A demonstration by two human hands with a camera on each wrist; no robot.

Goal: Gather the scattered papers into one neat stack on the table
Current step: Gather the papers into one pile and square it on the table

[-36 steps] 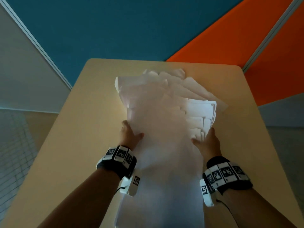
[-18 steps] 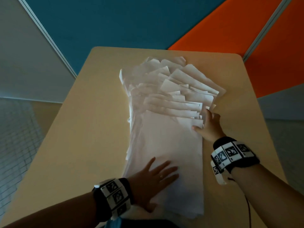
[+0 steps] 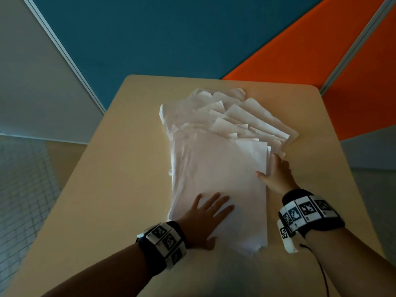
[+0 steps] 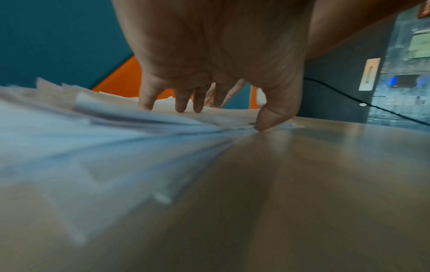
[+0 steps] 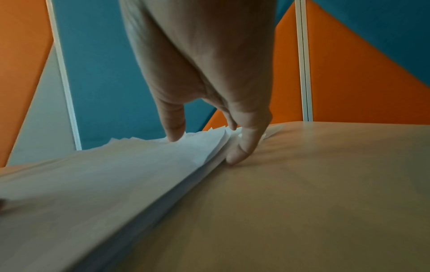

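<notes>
A loose pile of white papers (image 3: 218,168) lies down the middle of the beige table (image 3: 120,189), its far sheets fanned out to the right. My left hand (image 3: 205,213) lies flat with fingers spread on the near part of the pile; in the left wrist view the fingers (image 4: 181,103) touch the top sheet (image 4: 93,139). My right hand (image 3: 276,172) stands against the pile's right edge, thumb on top, fingers straight along the side. In the right wrist view the fingers (image 5: 242,149) press on the paper edge (image 5: 209,149).
Behind the table stand blue (image 3: 171,39) and orange (image 3: 321,61) partition panels. A grey panel (image 3: 32,82) is at the left. Bare tabletop shows to the left and right of the pile. A thin black cable (image 3: 321,273) runs from my right wristband.
My left hand moved from the pile's left edge down onto its near top, palm flat. The right hand slid slightly farther along the right edge. The fanned far sheets have drawn closer together.
</notes>
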